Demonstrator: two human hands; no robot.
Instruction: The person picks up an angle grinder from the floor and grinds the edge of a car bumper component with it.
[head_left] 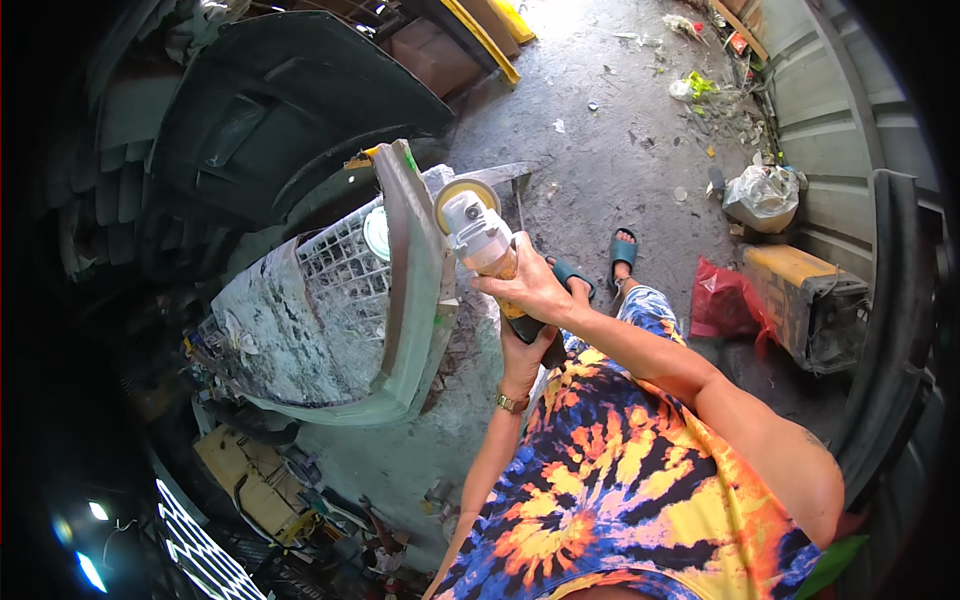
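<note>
I hold an angle grinder [478, 238] with a silver head, a yellow body and a round sanding disc with both hands. My right hand [530, 285] grips the body just behind the head. My left hand [524, 352], with a gold bracelet on the wrist, holds the dark rear handle from below. The disc sits against the upper edge of a pale grey-green car bumper [412, 300] that stands in front of me. A white mesh grille [345, 270] fills the bumper's opening. My feet in green sandals [622, 250] are on the concrete floor.
A dark car body panel [270, 110] leans behind the bumper. To the right lie a red plastic bag [722, 300], a yellow boxy machine [805, 295] and a white sack [765, 195] along a corrugated metal wall [820, 90]. Litter is scattered on the floor [610, 130].
</note>
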